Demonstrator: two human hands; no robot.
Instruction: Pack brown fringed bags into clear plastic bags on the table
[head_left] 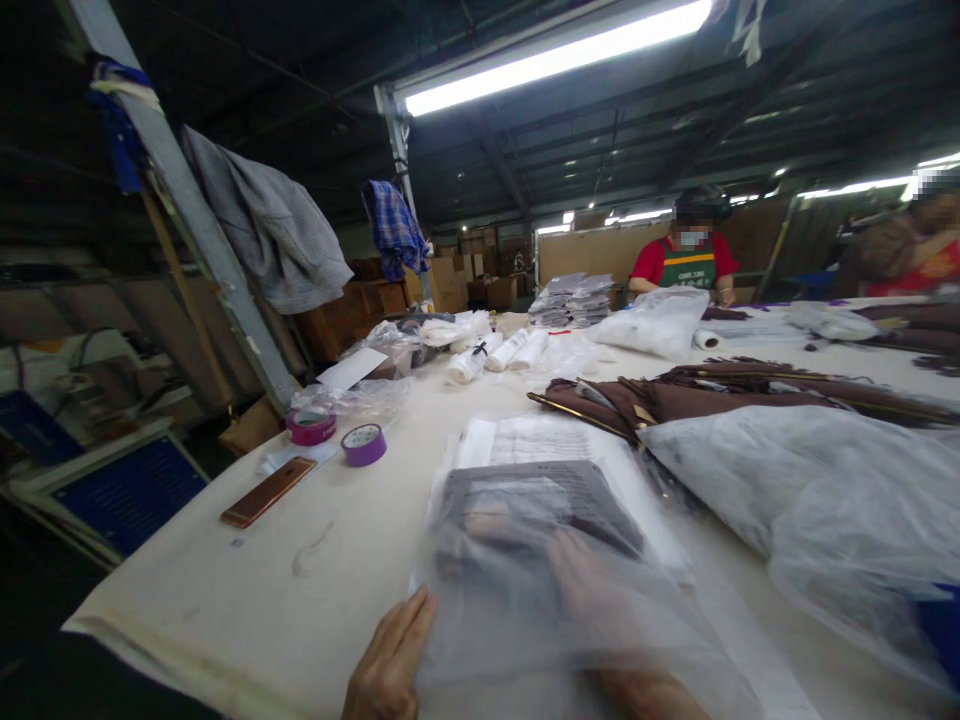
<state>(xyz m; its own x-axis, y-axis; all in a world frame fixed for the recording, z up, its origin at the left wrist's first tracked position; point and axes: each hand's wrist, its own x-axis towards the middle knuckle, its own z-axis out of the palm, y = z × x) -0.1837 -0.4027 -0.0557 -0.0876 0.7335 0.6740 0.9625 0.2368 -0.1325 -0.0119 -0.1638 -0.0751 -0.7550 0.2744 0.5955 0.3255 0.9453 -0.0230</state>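
A clear plastic bag [487, 630] lies on the table in front of me. Inside it is a flat, dark grey folded piece [600, 490] with a paler, label-like patch. My left hand [390, 655] rests at the bag's left edge, its fingers stretched out and close together. Reaching into the bag, my right hand [581, 580] shows through the plastic with its fingers extended over the grey piece. Motion and plastic blur it. Beneath the bag, stacked white sheets [502, 440] stick out at the far side.
A phone [270, 492], a purple tape roll [364, 445] and a magenta tape roll [311, 427] lie left on the table [300, 610]. Brown fringed fabric [720, 395] and a large plastic bag [825, 490] lie right. Behind, a person in a green apron [688, 270] works near stacked packets [570, 300].
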